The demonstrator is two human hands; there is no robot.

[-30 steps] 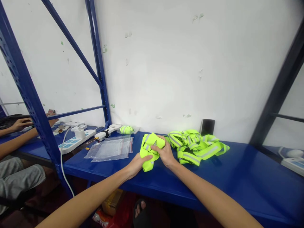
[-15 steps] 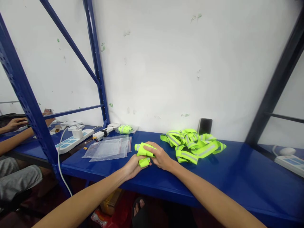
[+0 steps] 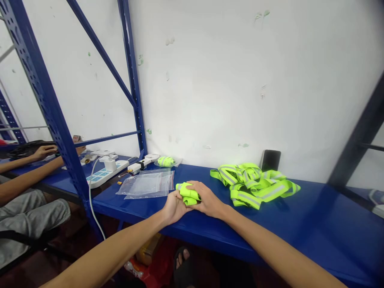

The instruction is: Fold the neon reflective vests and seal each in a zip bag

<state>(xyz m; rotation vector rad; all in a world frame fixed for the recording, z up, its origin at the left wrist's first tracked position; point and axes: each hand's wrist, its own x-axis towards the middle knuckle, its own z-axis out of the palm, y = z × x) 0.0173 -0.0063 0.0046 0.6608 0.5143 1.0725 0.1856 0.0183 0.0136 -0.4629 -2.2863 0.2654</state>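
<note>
L hand & R hand both gripped folded hi-vis strap bundle on bench. Firm, even squeeze looked needed so folds didn't spring open.

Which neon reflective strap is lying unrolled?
The sprawling heap beside the phone, right of the right hand. The strap held against the left hand and the bundle by the fan are rolled.

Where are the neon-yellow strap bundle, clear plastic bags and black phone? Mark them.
Neon-yellow strap bundle (image 3: 186,192): head view, exposed fold.
Clear plastic bags (image 3: 147,185): head view, middle.
Black phone (image 3: 270,159): head view, screen.
</note>
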